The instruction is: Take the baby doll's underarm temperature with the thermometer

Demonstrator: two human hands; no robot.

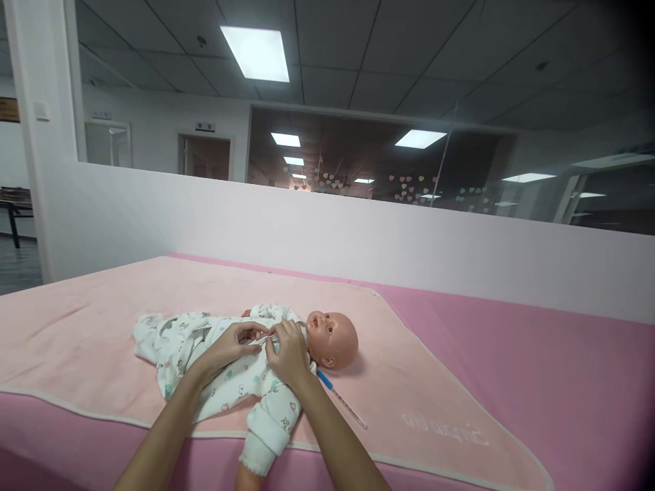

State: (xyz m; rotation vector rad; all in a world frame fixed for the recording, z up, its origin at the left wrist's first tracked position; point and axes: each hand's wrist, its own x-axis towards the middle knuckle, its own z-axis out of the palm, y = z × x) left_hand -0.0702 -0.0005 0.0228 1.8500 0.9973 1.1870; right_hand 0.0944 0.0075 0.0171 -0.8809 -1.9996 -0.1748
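On the pale pink blanket (409, 382), a bald doll (338, 339) lies on its back, head toward the right and legs toward the left, dressed in a white printed suit (240, 389). Both of the person's hands meet over the upper chest of the suit, their fingertips close together. The left hand (238, 343) is loosely curved, a gap showing between thumb and index finger, with the index tip reaching to the cloth near the right thumb. The right hand (287, 351) has its fingers bent down and close together, the thumb set near the index, just below the doll's chin. I cannot tell whether either pinches a fold of cloth or only touches it, as the tips largely hide the spot.

The doll's near sleeve stretches toward the person, past the blanket's white edge. Beside the right forearm, near the doll's head, lies a slim blue-ended thermometer (344, 402). The blanket rests on a darker pink surface (486, 341), with a white half-wall (307, 225) behind.
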